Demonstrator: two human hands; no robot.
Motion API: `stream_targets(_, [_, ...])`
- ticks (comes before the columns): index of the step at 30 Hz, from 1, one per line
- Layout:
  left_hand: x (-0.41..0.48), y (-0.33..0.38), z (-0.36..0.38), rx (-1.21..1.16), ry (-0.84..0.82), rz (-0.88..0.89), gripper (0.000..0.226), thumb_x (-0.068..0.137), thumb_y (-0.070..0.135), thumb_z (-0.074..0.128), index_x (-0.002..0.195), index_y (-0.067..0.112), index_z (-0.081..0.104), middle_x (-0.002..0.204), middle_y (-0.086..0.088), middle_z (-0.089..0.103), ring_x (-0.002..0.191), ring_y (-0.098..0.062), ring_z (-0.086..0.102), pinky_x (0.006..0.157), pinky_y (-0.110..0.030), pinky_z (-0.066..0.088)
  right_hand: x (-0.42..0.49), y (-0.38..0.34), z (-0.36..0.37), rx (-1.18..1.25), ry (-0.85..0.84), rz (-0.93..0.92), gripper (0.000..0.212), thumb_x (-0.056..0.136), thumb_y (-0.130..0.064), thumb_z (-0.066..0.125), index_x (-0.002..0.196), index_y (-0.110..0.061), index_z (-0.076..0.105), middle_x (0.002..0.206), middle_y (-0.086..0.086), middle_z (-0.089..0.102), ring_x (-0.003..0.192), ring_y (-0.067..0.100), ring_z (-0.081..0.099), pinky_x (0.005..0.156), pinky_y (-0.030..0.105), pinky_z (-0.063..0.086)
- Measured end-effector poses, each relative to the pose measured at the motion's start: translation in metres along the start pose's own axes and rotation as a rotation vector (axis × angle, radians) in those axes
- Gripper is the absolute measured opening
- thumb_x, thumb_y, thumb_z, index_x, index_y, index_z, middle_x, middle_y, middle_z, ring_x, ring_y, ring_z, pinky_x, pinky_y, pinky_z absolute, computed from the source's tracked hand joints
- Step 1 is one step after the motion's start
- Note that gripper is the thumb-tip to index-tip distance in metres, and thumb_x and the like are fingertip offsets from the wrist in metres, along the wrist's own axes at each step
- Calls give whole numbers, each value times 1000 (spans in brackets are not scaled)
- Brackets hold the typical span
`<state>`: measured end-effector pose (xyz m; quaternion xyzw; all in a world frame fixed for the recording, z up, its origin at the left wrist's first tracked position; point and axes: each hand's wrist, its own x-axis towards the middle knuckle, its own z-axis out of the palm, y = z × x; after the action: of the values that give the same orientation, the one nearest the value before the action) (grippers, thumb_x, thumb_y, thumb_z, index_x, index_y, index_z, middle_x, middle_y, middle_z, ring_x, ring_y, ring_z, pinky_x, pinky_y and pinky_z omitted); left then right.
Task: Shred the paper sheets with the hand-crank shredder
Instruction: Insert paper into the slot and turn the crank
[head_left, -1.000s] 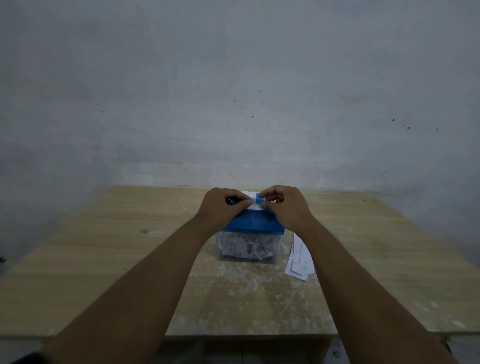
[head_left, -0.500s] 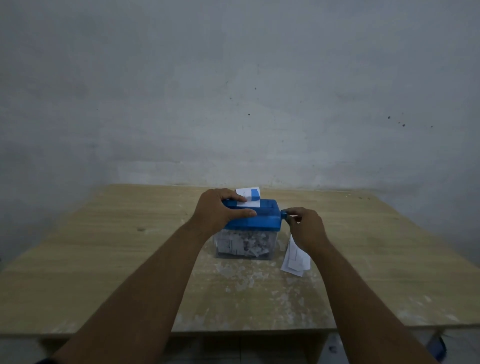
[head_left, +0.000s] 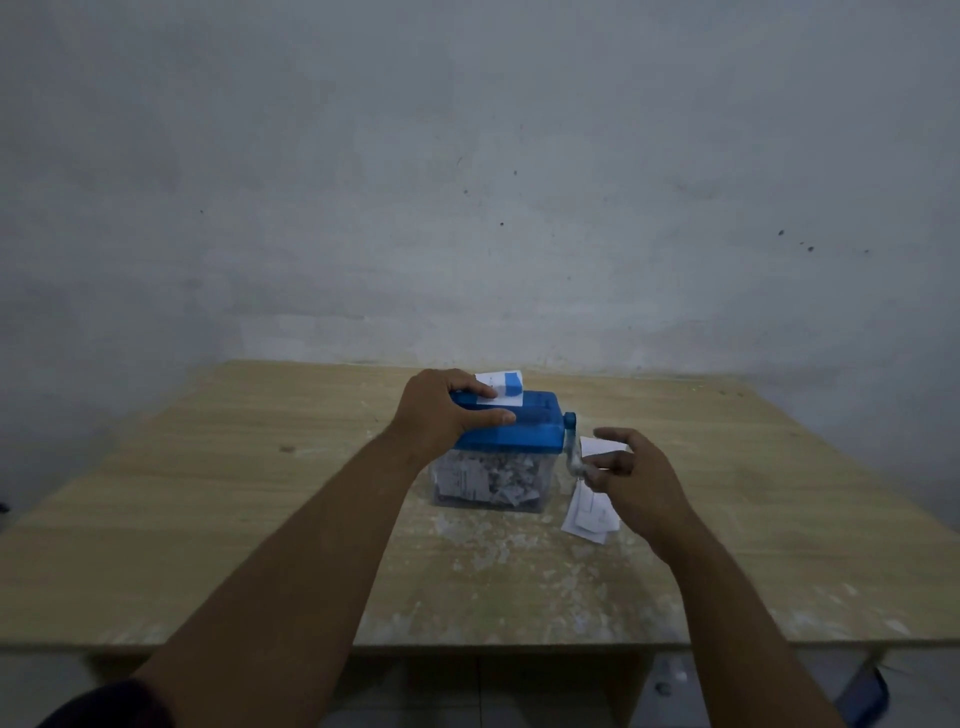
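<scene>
While the left hand (head_left: 441, 415) is laid across the blue top of the shredder (head_left: 535, 434), its grip is curled round that top: the thumb is pressed along the near edge, the fingers are hooked over the far one. The shredder is set near the middle of the desk (head_left: 249, 525), upright. A paper sheet (head_left: 501, 389), white with a blue patch, is seen standing in the top slot, just beside the left fingertips. The clear bin (head_left: 488, 483) beneath the blue top is packed with white shreds.

On the shredder's right side the crank (head_left: 572, 451) is seen pointing downward, blurred. The right hand (head_left: 631, 486) is held against it; thumb and a lower finger appear pinched on the knob at the crank's lower end, though blur makes the contact uncertain. The index finger is held out straight above.

A small stack of loose sheets (head_left: 589, 517) is laid flat on the desk just right of the bin, partly covered by the right hand. White scuffs are noted on the wooden desk in front of the shredder. A grey wall (head_left: 467, 208) is seen behind.
</scene>
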<state>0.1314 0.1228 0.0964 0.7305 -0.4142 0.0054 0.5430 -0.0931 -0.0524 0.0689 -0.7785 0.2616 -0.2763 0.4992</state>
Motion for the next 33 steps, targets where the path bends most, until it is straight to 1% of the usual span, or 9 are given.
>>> stream_targets(3, [2,0,0,20,-22,6,47,65,44,98,103,19,85,104,8,76,91,-1,68,72,-13,54,-3,-9,-4,-15,-32,-3,35,96,-3,72,126,-20,67,91,3,80,90,30,75,75,37,58])
stream_targets(8, [5,4,-2,38,-88,2,44,69,41,97,105,20,85,101,12,76,85,4,69,69,-9,53,7,-46,-19,-38,48,-139,18,102,-11,65,114,-22,73,84,2,80,73,16,73,78,33,60])
stream_targets(12, [9,3,-4,57,-125,-3,31,73,40,95,98,24,87,98,17,75,84,12,65,68,-4,49,28,-56,-22,-95,18,-122,16,103,-12,65,110,-17,78,87,-2,81,69,12,69,79,33,62])
stream_targets(15, [11,3,-3,56,-146,-16,30,73,44,94,97,27,87,98,18,76,87,6,67,71,-7,51,44,-60,-23,-83,34,-100,16,104,-15,64,108,-16,79,87,-1,81,72,14,67,79,30,62])
stream_targets(19, [12,-1,-3,50,-153,-22,33,73,47,93,99,29,87,102,12,79,94,-4,70,83,-17,57,78,-71,-9,-107,116,-94,17,105,-19,63,99,-15,79,83,1,79,65,12,66,71,27,60])
stream_targets(23, [11,-4,0,27,-141,3,33,74,46,93,101,29,87,100,15,78,91,2,70,76,-9,53,107,-65,3,-61,96,-15,25,104,-24,65,91,-7,79,85,11,78,67,18,65,75,35,61])
stream_targets(28, [9,-6,2,13,-139,40,28,78,45,92,102,31,86,94,18,77,88,4,68,71,-8,50,106,-32,22,-256,12,114,24,104,-21,63,87,-5,71,82,9,71,68,18,62,63,26,52])
stream_targets(31, [7,-5,3,21,-140,110,24,84,41,88,105,29,86,82,16,70,77,-2,63,64,-11,44,88,-5,34,-165,18,174,23,106,-9,56,92,4,68,82,16,68,65,19,58,60,27,50])
stream_targets(33, [7,-6,5,58,-128,159,22,87,42,86,106,31,86,76,10,66,70,-7,59,60,-15,42,73,8,35,-184,17,182,28,107,-11,52,88,1,69,81,17,70,65,21,58,62,31,50])
